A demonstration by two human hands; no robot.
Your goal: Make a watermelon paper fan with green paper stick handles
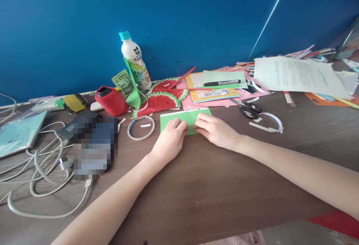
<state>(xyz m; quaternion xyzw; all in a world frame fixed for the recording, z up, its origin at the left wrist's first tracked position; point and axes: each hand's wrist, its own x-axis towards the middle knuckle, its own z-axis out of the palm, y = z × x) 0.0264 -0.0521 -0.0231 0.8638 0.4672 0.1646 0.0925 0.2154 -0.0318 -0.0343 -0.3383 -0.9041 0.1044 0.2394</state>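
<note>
A sheet of green paper (182, 116) lies flat on the brown table, with a white strip along its far edge. My left hand (171, 136) rests on its left part, fingers curled and pressed together at the near edge. Opposite it, my right hand (214, 129) has its fingers bent in a pinch at the paper's right side. The fingertips of both hands are partly hidden, but they grip the sheet's near part. Just left of the paper is a roll of double-sided tape (129, 131). Black-handled scissors (251, 110) lie to the right, beside a curled white strip (277, 123).
Red paper fans with green edges (157, 103) lie behind the paper, near a drink bottle (136, 63) and a red thread cone (110, 101). A black marker (221, 83) tops some stacked papers. At left are a blurred phone (97, 147) and white cables (36, 162).
</note>
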